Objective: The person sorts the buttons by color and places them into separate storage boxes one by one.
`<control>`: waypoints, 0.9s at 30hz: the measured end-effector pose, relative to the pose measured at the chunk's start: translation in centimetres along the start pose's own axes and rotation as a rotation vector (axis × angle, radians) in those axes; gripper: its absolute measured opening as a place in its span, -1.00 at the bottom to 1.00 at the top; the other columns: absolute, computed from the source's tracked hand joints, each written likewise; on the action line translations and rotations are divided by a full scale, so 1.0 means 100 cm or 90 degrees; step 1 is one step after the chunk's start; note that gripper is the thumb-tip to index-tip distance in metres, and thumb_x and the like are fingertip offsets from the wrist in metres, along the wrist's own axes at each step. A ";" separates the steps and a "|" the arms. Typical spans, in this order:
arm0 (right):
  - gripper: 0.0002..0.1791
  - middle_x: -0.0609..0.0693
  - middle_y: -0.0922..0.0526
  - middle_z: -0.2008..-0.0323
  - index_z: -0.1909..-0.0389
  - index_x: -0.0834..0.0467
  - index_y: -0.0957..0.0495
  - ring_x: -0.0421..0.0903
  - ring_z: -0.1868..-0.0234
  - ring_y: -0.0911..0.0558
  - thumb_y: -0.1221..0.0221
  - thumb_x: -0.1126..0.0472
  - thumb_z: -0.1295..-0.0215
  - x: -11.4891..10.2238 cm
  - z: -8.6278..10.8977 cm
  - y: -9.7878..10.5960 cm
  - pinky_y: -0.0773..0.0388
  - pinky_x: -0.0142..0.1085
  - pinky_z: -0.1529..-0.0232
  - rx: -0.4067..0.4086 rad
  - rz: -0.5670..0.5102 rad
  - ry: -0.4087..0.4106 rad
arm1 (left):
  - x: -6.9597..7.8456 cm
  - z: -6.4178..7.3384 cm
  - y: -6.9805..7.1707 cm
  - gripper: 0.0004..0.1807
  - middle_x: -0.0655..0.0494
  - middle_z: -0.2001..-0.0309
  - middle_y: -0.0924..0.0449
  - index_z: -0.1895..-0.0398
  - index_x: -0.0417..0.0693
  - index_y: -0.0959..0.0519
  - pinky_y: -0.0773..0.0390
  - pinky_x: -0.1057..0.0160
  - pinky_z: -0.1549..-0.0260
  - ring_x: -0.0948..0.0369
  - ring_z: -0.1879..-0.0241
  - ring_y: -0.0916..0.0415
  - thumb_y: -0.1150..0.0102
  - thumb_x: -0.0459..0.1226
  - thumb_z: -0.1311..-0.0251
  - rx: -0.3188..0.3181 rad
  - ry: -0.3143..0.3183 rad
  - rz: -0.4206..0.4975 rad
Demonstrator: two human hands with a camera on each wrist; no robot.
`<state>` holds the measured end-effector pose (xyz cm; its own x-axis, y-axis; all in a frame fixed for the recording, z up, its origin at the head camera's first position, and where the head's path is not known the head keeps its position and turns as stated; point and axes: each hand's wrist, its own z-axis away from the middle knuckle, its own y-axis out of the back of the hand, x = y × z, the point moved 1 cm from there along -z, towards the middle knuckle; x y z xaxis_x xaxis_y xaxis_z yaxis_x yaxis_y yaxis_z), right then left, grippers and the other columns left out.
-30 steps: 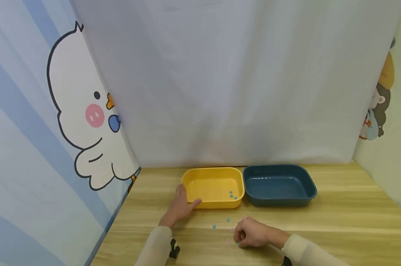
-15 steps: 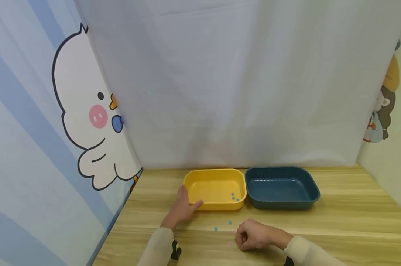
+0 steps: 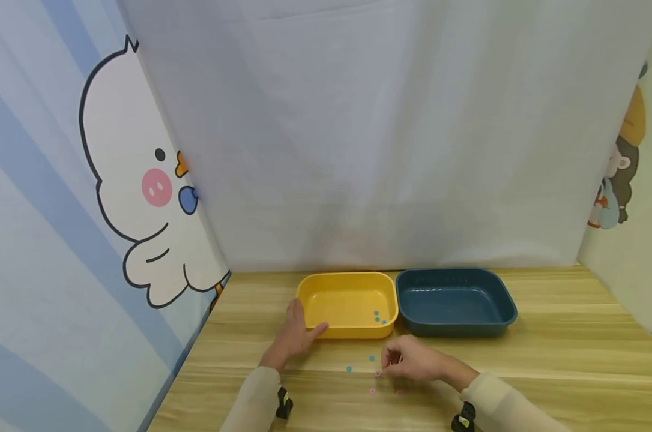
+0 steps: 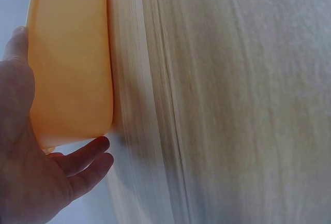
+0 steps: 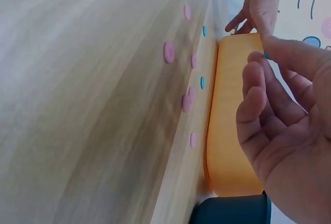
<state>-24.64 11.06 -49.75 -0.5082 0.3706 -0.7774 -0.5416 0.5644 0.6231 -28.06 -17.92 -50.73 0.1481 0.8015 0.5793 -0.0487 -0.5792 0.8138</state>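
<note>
My left hand [image 3: 292, 337] grips the near left corner of a yellow tray [image 3: 347, 332], thumb at the front rim and fingers along the side. In the right wrist view, my right hand [image 5: 289, 110] pinches a small blue button [image 5: 267, 56] between thumb and fingertip, mostly hidden by them. The hand is raised off the table, in front of the trays. Blue buttons [image 3: 349, 369] and pink buttons [image 3: 373, 392] lie on the table around and below it. A few blue buttons [image 3: 377, 319] rest inside the yellow tray near its front right corner.
A dark blue tray [image 3: 455, 329] stands directly right of the yellow one, its inside showing no buttons. Both are on a wood-grain table [image 3: 564, 360], before a grey-white curtain [image 3: 358, 132]. Printed cartoon panels flank the table.
My right hand has picked the blue button up from the table and moved up and back toward the trays. A pink button now shows where it was. The left hand stays on the yellow tray.
</note>
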 end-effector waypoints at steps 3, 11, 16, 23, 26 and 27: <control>-0.85 -0.25 -0.55 0.53 0.50 0.03 -0.54 -0.33 0.46 -0.51 -0.27 0.32 -0.15 -0.001 -0.002 0.001 -0.50 -0.40 0.41 0.014 -0.004 -0.013 | -0.003 -0.001 -0.001 0.12 -0.43 -0.41 0.35 -0.41 -0.48 0.28 -0.14 -0.11 -0.23 -0.30 -0.30 -0.04 -0.01 0.19 -0.24 -0.005 0.012 -0.004; -0.94 -0.14 -0.59 0.50 0.42 0.19 -0.55 -0.24 0.44 -0.58 -0.23 0.36 -0.21 -0.003 -0.005 0.010 -0.54 -0.36 0.36 0.030 -0.034 -0.035 | -0.004 -0.002 -0.001 0.09 -0.43 -0.41 0.34 -0.41 -0.47 0.29 -0.20 -0.10 -0.20 -0.30 -0.27 -0.10 -0.05 0.13 -0.25 -0.011 0.014 -0.007; -0.96 -0.13 -0.60 0.46 0.37 0.20 -0.56 -0.22 0.41 -0.56 -0.24 0.33 -0.21 -0.006 -0.009 0.020 -0.53 -0.35 0.37 0.051 -0.018 -0.037 | -0.002 -0.001 0.000 0.08 -0.43 -0.41 0.32 -0.41 -0.47 0.28 -0.25 -0.12 -0.16 -0.31 -0.24 -0.15 -0.05 0.12 -0.26 -0.013 0.012 -0.004; -0.96 -0.09 -0.61 0.42 0.34 0.20 -0.56 -0.19 0.38 -0.57 -0.22 0.30 -0.25 -0.001 -0.020 0.032 -0.52 -0.35 0.33 0.078 0.009 -0.047 | -0.004 -0.002 -0.001 0.08 -0.41 -0.41 0.33 -0.41 -0.47 0.27 -0.23 -0.11 -0.18 -0.29 -0.26 -0.13 -0.05 0.12 -0.25 -0.013 0.010 -0.006; -0.96 -0.07 -0.60 0.43 0.35 0.19 -0.55 -0.15 0.42 -0.54 -0.22 0.30 -0.25 0.002 -0.026 0.039 -0.50 -0.34 0.40 0.094 0.007 -0.063 | -0.004 -0.003 -0.001 0.08 -0.40 -0.42 0.34 -0.42 -0.46 0.28 -0.23 -0.11 -0.18 -0.29 -0.26 -0.13 -0.05 0.13 -0.25 -0.012 0.013 -0.004; -0.95 -0.07 -0.59 0.44 0.35 0.19 -0.55 -0.14 0.44 -0.53 -0.22 0.29 -0.25 0.004 -0.029 0.042 -0.49 -0.34 0.43 0.102 0.006 -0.070 | -0.003 -0.002 -0.001 0.08 -0.40 -0.42 0.34 -0.42 -0.46 0.28 -0.23 -0.11 -0.18 -0.29 -0.26 -0.14 -0.05 0.13 -0.25 -0.012 0.013 -0.004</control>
<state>-29.00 11.41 -47.20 -0.4322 0.4500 -0.7815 -0.4192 0.6670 0.6160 -28.34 -18.08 -50.97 0.1276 0.8079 0.5754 -0.0665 -0.5719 0.8176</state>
